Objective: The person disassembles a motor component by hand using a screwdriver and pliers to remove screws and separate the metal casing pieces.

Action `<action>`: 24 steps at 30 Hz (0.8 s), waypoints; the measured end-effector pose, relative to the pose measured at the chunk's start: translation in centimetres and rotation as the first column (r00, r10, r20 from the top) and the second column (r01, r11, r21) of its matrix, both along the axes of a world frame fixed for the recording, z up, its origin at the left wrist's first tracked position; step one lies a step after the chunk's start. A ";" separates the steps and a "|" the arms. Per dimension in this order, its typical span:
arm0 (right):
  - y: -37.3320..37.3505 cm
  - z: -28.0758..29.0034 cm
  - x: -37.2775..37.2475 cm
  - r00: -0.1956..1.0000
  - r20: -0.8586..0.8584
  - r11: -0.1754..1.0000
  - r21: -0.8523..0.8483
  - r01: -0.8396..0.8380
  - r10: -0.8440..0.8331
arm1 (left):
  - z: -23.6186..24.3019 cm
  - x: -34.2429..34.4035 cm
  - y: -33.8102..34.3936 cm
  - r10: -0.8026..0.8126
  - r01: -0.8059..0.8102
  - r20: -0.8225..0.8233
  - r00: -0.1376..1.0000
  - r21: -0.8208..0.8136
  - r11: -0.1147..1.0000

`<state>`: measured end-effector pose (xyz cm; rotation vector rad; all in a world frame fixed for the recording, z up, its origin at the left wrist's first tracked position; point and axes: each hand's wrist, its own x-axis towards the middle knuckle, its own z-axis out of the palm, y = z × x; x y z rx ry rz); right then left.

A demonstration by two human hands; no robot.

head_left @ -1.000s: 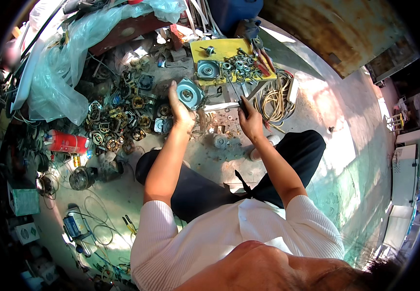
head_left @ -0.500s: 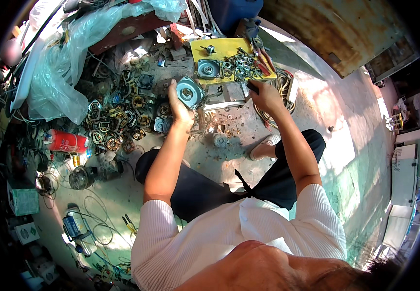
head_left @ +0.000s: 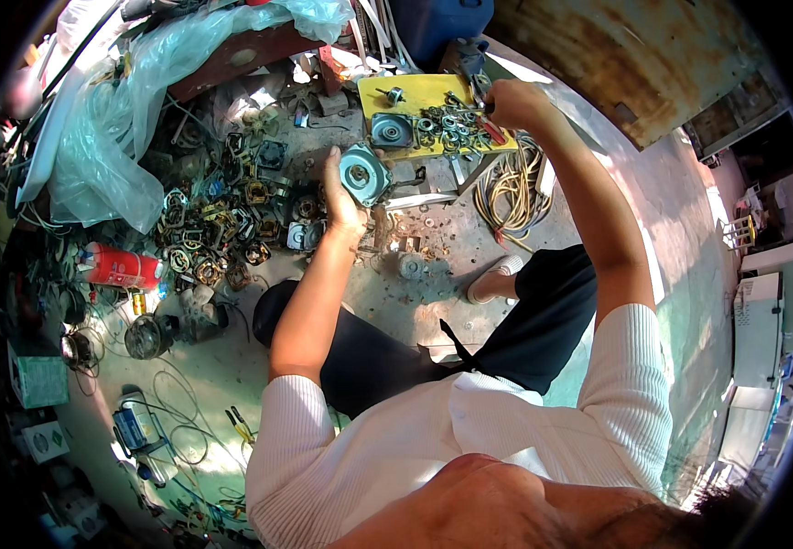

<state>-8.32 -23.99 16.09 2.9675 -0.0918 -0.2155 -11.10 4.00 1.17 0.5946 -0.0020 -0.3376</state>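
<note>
My left hand is closed around the edge of a square-flanged metal motor end cover, its round hollow side facing up. Reaching over the far right corner of a yellow board, my right hand has its fingers curled down among hand tools with red handles. What those fingers grip is hidden. A second motor end cover lies on the board, beside a heap of small metal rings and bearings. Behind them sits a small rotor with a shaft.
Left of me spreads a pile of scrap motor parts, with a red canister nearby. Clear plastic sheeting hangs behind it. A coil of cable lies right of the board. A blue drum stands at the back.
My right hand has moved away and to the right, from the board's near edge to the tools at its far corner. The dark-handled tool it held no longer shows. My left hand stays almost still.
</note>
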 end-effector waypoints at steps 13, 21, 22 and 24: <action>5.9 -0.5 -15.7 0.999 0.044 0.465 0.884 -0.053 0.031 | 0.8 -0.8 0.3 -0.045 0.047 0.056 0.997 -0.032 0.998; 6.7 -4.4 -18.1 0.993 -0.113 0.262 0.958 0.119 -0.041 | 0.1 -1.1 -0.6 -0.024 0.013 0.202 0.979 0.056 0.998; 6.7 -4.7 -18.1 0.993 -0.114 0.224 0.967 0.120 -0.041 | 0.2 -1.2 -0.7 -0.023 0.008 0.224 0.974 0.069 0.998; 6.6 -5.0 -17.9 0.981 -0.190 0.148 0.970 0.194 -0.038 | 0.2 -1.3 -0.8 0.000 -0.026 0.276 0.961 0.089 0.996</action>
